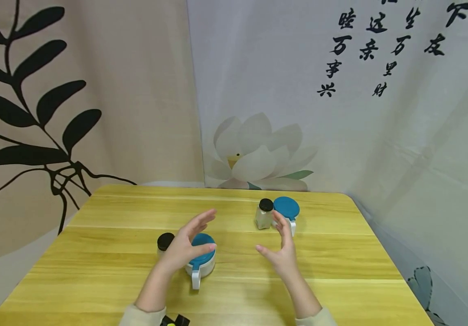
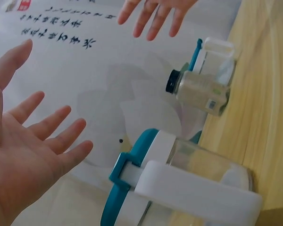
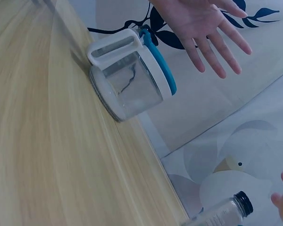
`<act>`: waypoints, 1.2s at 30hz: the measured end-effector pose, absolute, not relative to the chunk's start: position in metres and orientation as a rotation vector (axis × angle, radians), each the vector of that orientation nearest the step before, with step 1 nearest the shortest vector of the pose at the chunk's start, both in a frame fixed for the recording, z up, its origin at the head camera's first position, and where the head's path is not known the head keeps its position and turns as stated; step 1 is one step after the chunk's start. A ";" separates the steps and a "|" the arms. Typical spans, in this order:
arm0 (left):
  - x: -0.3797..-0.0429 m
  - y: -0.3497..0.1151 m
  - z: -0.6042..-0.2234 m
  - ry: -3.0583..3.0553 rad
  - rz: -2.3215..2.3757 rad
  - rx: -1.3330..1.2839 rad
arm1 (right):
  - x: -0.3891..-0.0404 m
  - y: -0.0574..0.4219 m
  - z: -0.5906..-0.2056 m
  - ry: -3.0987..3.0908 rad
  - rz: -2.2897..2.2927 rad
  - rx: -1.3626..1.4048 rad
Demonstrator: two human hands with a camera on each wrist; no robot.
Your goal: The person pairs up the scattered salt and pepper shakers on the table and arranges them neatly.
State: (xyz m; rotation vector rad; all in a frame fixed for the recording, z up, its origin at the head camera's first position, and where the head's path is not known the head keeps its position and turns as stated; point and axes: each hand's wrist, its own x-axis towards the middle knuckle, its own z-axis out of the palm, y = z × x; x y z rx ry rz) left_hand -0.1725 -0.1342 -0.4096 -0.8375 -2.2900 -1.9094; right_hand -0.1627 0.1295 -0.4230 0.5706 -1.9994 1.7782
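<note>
My left hand (image 1: 182,246) hovers with spread fingers over a clear glass jar (image 2: 188,188) that has a blue lid (image 1: 202,258) and a white handle. Nothing is in its grasp. A small black-capped bottle (image 1: 165,242) stands just left of that jar, partly behind the hand. My right hand (image 1: 284,253) is held in the air, thumb apart from its fingers, also holding nothing. Beyond its fingertips are a second blue-lidded jar (image 1: 286,207) and a clear bottle with a black cap (image 1: 264,215), side by side. Both palms face each other.
The wooden table (image 1: 107,280) carries both jar-and-bottle pairs. A small black object (image 1: 175,321) shows at the bottom edge by the left sleeve. Behind the table hang printed cloths, one with a lotus (image 1: 262,154) and dark writing.
</note>
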 end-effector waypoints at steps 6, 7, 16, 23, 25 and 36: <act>-0.174 -0.125 -0.413 -2.269 -1.893 -0.882 | -0.161 0.139 -0.423 -2.019 1.749 0.530; -0.174 -0.123 -0.414 -2.266 -1.890 -0.891 | -0.161 0.141 -0.423 -2.026 1.745 0.519; -0.174 -0.111 -0.421 -2.255 -1.922 -0.888 | -0.162 0.152 -0.425 -2.049 1.707 0.491; -0.174 -0.103 -0.424 -2.264 -1.943 -0.869 | -0.161 0.160 -0.428 -2.042 1.657 0.494; -0.174 -0.101 -0.425 -2.266 -1.943 -0.868 | -0.161 0.163 -0.429 -2.040 1.648 0.491; -0.175 -0.091 -0.431 -2.297 -1.964 -0.802 | -0.159 0.181 -0.435 -2.099 1.626 0.393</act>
